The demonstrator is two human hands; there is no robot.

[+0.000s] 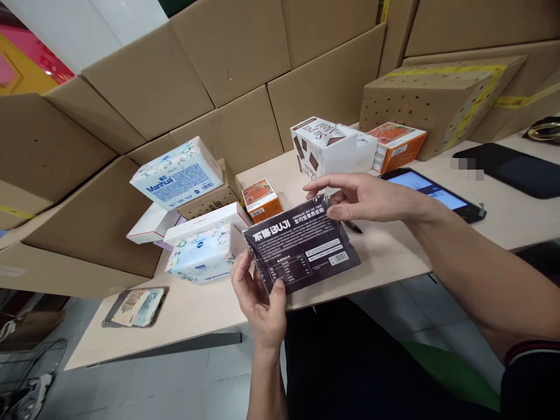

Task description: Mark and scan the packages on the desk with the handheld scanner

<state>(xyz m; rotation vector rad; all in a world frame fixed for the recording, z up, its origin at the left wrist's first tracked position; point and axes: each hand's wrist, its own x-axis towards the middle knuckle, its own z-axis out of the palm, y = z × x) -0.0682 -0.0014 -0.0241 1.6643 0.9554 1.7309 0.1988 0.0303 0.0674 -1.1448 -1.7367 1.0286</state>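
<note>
A dark, film-wrapped box of chocolate nut oat crisps point(301, 245) is tilted up above the table's front edge, its printed back turned towards me. My left hand point(262, 297) grips its lower left corner, thumb on the printed face and fingers behind. At the upper right corner, my right hand point(363, 198) has its thumb on the box, with the index finger stretched along above the top edge; its other fingers are partly hidden. Behind the box lies a pen point(353, 227), mostly covered. A small orange box point(262, 199) stands just beyond its left end.
Manhua tissue packs point(177, 175) and flat white boxes point(205, 223) are piled on the left. A phone with banknotes point(136, 307) lies at front left. Farther back are a Super Meal box point(324, 146), an orange box point(398, 146), a lit phone point(433, 192) and cardboard walls point(245, 128).
</note>
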